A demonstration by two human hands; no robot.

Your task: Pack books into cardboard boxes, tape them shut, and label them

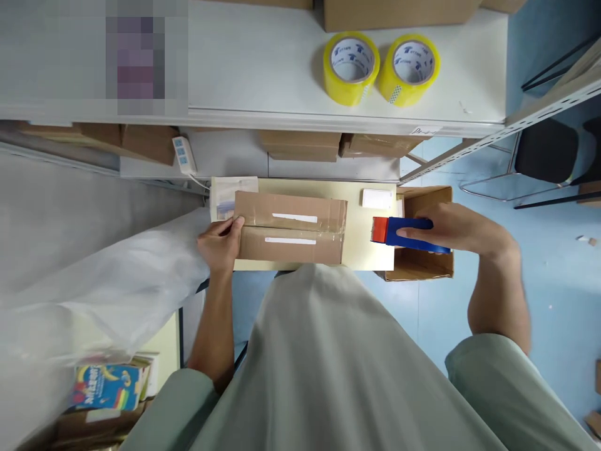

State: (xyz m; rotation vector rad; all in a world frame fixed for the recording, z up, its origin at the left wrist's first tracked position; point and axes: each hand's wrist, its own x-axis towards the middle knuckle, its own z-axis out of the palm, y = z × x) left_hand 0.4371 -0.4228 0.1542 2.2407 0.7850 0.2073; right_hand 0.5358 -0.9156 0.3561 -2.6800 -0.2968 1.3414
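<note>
A brown cardboard box lies on the cream tabletop, its two top flaps meeting along a middle seam. Two white strips run across the flaps, and shiny clear tape shows at the right end of the seam. My left hand pinches the box's left edge between thumb and fingers. Off to the right, my right hand grips a blue tape dispenser with a red head. The dispenser's toothed end points left, apart from the box, over the table's right end.
An open carton stands beyond the table's right end. Two yellow tape rolls sit on the white shelf above. A small white box lies at the table's back right; a power strip is behind left.
</note>
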